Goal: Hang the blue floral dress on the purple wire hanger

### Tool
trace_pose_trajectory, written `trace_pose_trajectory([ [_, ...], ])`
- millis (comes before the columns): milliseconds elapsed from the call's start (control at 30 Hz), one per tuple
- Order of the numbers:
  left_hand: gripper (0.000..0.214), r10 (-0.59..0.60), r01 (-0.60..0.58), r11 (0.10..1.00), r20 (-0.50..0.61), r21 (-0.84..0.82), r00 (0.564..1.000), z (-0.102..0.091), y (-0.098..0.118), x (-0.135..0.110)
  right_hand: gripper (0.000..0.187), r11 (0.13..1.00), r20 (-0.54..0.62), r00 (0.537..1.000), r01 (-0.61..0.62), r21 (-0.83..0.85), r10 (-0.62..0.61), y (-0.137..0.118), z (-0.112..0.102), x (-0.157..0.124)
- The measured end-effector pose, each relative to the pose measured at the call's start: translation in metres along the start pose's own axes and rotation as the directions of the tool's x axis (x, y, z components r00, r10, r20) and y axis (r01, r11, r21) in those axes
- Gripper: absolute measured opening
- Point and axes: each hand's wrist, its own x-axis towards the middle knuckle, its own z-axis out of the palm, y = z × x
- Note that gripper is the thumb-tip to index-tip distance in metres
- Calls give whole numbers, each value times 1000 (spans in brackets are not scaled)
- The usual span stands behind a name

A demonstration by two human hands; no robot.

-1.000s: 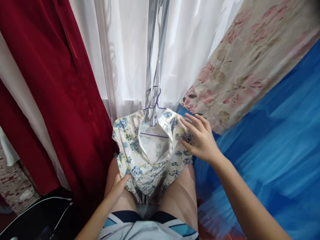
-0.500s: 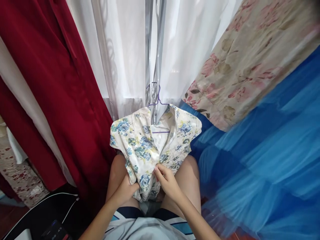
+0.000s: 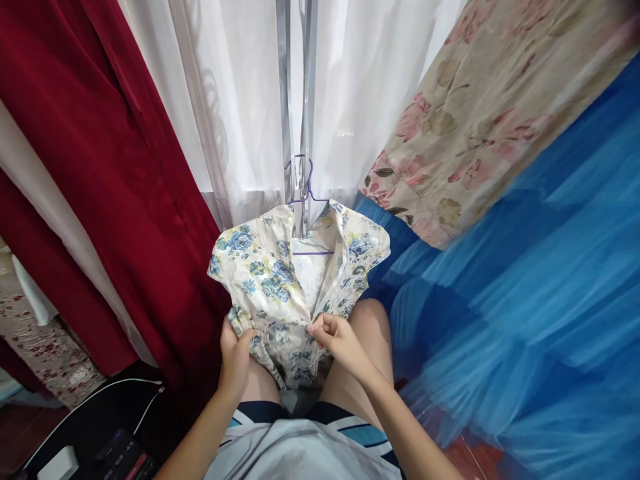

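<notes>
Shirt (image 3: pixel 280 280) on hanger (image 3: pixel 306 200), between curtains (image 3: pixel 240 100)

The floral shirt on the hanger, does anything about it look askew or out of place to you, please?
Slightly. The floral shirt hangs on the purple hanger with its front open, its hem bunched where the left hand and right hand pinch it. No visible damage.

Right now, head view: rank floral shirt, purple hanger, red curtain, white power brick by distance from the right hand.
From the right hand:
1. Floral shirt, pinched at its front opening.
2. Purple hanger, above, at the collar.
3. Red curtain, off to the left.
4. White power brick, bottom-left corner.
</notes>
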Motion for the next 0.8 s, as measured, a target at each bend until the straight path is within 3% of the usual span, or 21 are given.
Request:
trace_pose_trajectory([
  [67,44,147,-145,989,-153,21,977,2,-2,1,29,1000,-2,1000,-20,-21,20,-1,0,0],
  [100,43,215,-209,976,-144,60,966,5,-2,-1,28,1000,2,1000,-24,-19,24,-1,1,0],
  [167,37,285,-290,946,54,146,957,15,-4,-13,26,1000,17,1000,-17,-4,17,-4,5,-1],
  [233,34,223,-291,941,329,173,918,31,-8,-27,25,1000,42,999,-5,24,4,-8,9,-3],
  [267,34,173,-263,949,415,171,893,39,-12,-34,25,999,54,999,-4,41,2,-10,10,-5],
  [367,23,109,-181,976,446,122,888,62,-19,-47,24,995,65,998,-20,96,14,-15,11,-10],
  [500,6,153,-244,957,445,155,882,75,-14,-49,22,993,-31,999,-16,120,20,-29,3,-4],
  [667,4,142,-353,898,586,264,798,76,-6,-42,33,963,-283,948,199,182,-142,-84,-17,48],
  [733,8,143,-396,874,628,283,765,74,-11,-38,30,951,-299,935,251,183,-189,-114,-25,77],
  [800,10,155,-421,855,626,302,764,70,-20,-32,29,934,-298,929,289,211,-220,-141,-30,103],
])
